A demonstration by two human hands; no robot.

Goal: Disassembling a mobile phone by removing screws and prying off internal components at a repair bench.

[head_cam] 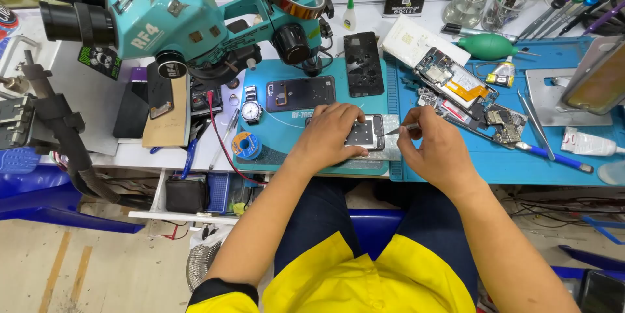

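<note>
We look down from head height on a crowded phone repair bench. Near the middle of a teal work mat (286, 156), our left hand (329, 136) lies flat over a small opened phone (368, 132), fingers spread and pressing it down rather than closed around it. The phone rests on a silvery plate (392, 147) at the near edge of the mat, just left of a blue mat (514, 163).

Our right hand (437, 147) is pinched shut on fine tweezers (398, 130), whose tip reaches left and appears to touch the phone's right edge; the contact itself is too small to make out.

We judge the phone to be light, stiff and flat, with exposed parts inside that are fragile and easily scratched. It would likely slide on the smooth plate, so it is best steadied by its outer frame and corners, never by the open middle. The tweezers are thin, rigid and sharp, best held near the middle of their length.

Far left, a teal microscope (169, 13) hangs over the bench. A wristwatch (251, 110) and a solder spool (247, 145) lie left of our hands. A dismantled phone (456, 85) lies on the blue mat to the right.
</note>
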